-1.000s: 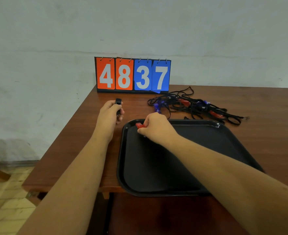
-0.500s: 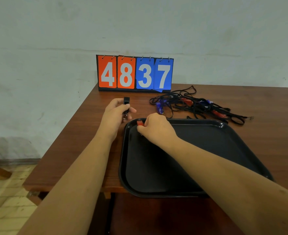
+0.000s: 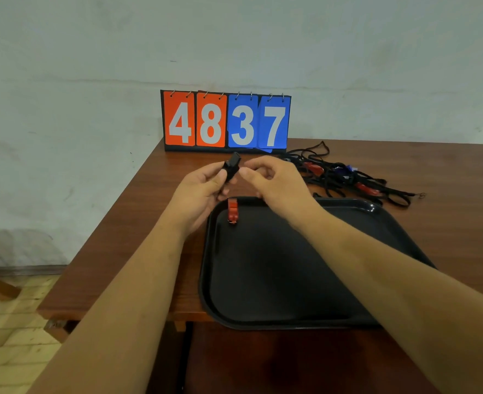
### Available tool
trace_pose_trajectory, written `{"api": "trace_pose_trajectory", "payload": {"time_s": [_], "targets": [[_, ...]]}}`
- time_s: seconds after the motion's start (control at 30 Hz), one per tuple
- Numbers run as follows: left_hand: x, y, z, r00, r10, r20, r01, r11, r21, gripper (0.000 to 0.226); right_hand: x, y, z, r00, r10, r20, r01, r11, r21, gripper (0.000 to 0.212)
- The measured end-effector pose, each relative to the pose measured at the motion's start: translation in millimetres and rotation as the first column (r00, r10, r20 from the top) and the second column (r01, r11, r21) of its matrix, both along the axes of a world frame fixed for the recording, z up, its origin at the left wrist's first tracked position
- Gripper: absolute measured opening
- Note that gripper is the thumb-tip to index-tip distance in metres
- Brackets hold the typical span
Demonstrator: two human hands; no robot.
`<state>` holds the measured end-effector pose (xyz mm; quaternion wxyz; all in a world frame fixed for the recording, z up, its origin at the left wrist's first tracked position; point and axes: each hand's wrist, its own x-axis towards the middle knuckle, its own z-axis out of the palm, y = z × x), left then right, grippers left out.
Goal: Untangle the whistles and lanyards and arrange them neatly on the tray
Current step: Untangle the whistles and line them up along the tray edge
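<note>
One red whistle (image 3: 232,211) lies on the black tray (image 3: 277,280), in its far left corner just inside the rim, apparently free of any cord; the left hand (image 3: 199,191) is pinched on a black whistle (image 3: 231,167), held up over the counter (image 3: 138,223) just beyond the tray's far edge; the right hand (image 3: 274,180) sits close beside it, thumb and forefinger curled near the whistle's tip but holding nothing that can be made out; the tangle of black lanyards (image 3: 348,177), with red and blue whistles caught in it, rests on the counter behind the tray's far right side; the step in hand looks like placing this second whistle; the next move likely calls for setting it down beside the red one, in line with it, then reaching back to the tangle
</note>
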<state>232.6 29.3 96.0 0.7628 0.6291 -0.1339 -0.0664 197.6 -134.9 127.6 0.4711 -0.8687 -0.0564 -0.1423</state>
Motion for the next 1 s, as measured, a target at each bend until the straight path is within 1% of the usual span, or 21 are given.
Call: {"api": "trace_pose_trajectory", "payload": {"time_s": [0.07,0.13,0.2,0.27,0.33,0.4,0.43,0.47,0.5,0.53,0.57,0.6,0.63,0.7,0.83,0.9,1.0], "targets": [[-1.5,-1.0,0.9,0.998,-0.055,0.037,0.055,0.998,-0.002,0.025,-5.3,-3.1,1.9,0.995,0.095,-0.025,-0.091,0.988,0.128,0.027],[-4.1,-0.7,2.3,0.994,-0.102,0.047,0.102,0.995,-0.015,0.033,-7.4,-3.6,-0.1,0.988,0.150,-0.047,-0.137,0.968,0.212,0.024],[-6.4,-0.4,3.6,0.987,-0.149,0.060,0.151,0.988,-0.022,0.038,-6.6,-3.5,-4.0,0.983,0.163,-0.078,-0.133,0.946,0.297,0.025],[-8.5,-0.8,3.9,0.984,-0.161,0.081,0.161,0.987,0.012,0.037,-7.1,-2.5,-5.0,0.982,0.162,-0.102,-0.116,0.926,0.358,0.025],[-9.8,-1.3,3.6,0.989,-0.090,0.113,0.080,0.993,0.090,0.032,-7.3,-3.3,-2.8,0.984,0.154,-0.091,-0.104,0.907,0.407,0.024],[-7.4,0.1,3.6,0.985,0.103,0.136,-0.121,0.984,0.129,0.027,-6.5,-6.5,1.3,0.989,0.116,-0.091,-0.064,0.895,0.441,0.026],[-4.8,1.7,4.1,0.965,0.227,0.130,-0.244,0.960,0.137,0.024,-6.3,-9.4,3.3,0.991,0.074,-0.109,-0.025,0.918,0.397,0.029],[-0.7,3.8,3.7,0.934,0.335,0.125,-0.353,0.921,0.167,0.021,-6.2,-12.9,4.0,0.991,0.020,-0.131,0.018,0.958,0.287,0.029],[3.6,5.5,2.4,0.905,0.404,0.134,-0.425,0.874,0.236,0.018,-6.3,-16.3,3.1,0.988,-0.031,-0.149,0.051,0.989,0.136,0.027],[8.2,6.8,-0.1,0.890,0.425,0.164,-0.455,0.817,0.353,0.015,-6.7,-18.8,0.9,0.985,-0.065,-0.161,0.065,0.998,-0.008,0.024],[11.6,7.6,-3.2,0.892,0.403,0.205,-0.450,0.749,0.486,0.013,-6.9,-20.7,-2.2,0.980,-0.086,-0.177,0.066,0.991,-0.115,0.022],[13.5,7.8,-6.5,0.903,0.355,0.242,-0.427,0.679,0.597,0.013,-7.2,-21.5,-5.5,0.975,-0.099,-0.199,0.061,0.980,-0.187,0.020],[14.2,7.7,-9.1,0.914,0.306,0.267,-0.404,0.622,0.671,0.013,-6.7,-21.6,-9.0,0.969,-0.110,-0.223,0.055,0.969,-0.240,0.018],[14.0,9.4,-12.3,0.924,0.261,0.279,-0.380,0.572,0.727,0.014,-2.8,-19.4,-17.1,0.959,-0.131,-0.252,0.043,0.944,-0.328,0.019],[13.5,11.5,-14.4,0.937,0.223,0.268,-0.348,0.546,0.762,0.012,7.7,-9.7,-30.4,0.949,-0.178,-0.261,0.049,0.898,-0.437,0.029],[13.2,9.7,-14.5,0.946,0.193,0.258,-0.323,0.534,0.781,0.010,8.7,-7.1,-31.5,0.948,-0.193,-0.255,0.057,0.886,-0.459,0.034],[14.2,8.6,-15.4,0.950,0.184,0.250,-0.311,0.539,0.783,0.010,5.7,-10.0,-28.3,0.947,-0.187,-0.262,0.059,0.901,-0.430,0.035]]}}
